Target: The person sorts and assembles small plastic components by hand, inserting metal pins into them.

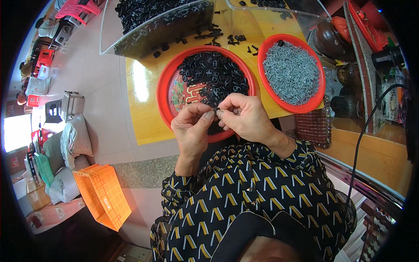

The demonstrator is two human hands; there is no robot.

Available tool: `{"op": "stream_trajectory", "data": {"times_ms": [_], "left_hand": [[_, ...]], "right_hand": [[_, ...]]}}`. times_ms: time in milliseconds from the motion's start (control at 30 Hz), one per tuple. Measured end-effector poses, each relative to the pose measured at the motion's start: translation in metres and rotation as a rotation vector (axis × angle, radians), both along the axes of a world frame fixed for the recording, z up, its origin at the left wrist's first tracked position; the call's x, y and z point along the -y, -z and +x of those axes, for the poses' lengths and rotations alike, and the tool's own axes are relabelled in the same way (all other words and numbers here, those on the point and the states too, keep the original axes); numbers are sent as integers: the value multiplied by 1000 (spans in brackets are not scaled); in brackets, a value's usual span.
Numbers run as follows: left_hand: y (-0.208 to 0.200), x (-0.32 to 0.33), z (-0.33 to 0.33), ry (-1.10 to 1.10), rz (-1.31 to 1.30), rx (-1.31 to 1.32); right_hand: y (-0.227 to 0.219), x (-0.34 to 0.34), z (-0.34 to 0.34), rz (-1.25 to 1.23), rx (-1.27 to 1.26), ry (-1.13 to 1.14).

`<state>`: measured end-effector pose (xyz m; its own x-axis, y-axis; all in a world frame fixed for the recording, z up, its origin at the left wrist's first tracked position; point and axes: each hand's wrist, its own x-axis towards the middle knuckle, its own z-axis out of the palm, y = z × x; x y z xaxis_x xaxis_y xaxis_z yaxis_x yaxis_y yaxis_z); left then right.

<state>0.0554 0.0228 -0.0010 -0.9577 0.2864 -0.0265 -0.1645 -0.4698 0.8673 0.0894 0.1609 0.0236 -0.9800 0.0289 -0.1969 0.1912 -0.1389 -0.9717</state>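
Note:
Over the near rim of a red round tray (162, 94), my two hands meet at the fingertips. A small black plastic piece (217, 109) sits pinched between them, largely covered by the fingers. My left hand (193, 124) grips it with thumb and forefinger from the left. From the right, my right hand (244, 114) closes thumb and forefinger on the same spot; whether it also holds a screw is hidden. Beneath and beyond the hands, many black plastic parts (214, 72) with holes are heaped in the tray. To the right, a second red tray (262, 72) is full of silver screws (291, 72).
A clear bin (166, 32) of black parts stands at the table's far left, another clear bin (301, 9) at the far right. Loose black pieces (235, 40) lie between bins and trays. An orange crate (104, 196) is on the floor left; a black cable (364, 131) hangs right.

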Motion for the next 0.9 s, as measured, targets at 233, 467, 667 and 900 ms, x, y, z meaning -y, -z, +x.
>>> {"op": "stream_trajectory", "data": {"times_ms": [233, 467, 667, 900], "left_hand": [[4, -1, -1, 12, -97, -19], [1, 16, -20, -127, -311, -109], [4, 44, -36, -90, -1020, -687], [11, 33, -34, 73, -1256, -797]], "right_hand": [[0, -1, -3, 36, -2, -34], [4, -11, -11, -59, 37, 55], [5, -23, -12, -50, 67, 84], [7, -24, -6, -86, 115, 1]]}}
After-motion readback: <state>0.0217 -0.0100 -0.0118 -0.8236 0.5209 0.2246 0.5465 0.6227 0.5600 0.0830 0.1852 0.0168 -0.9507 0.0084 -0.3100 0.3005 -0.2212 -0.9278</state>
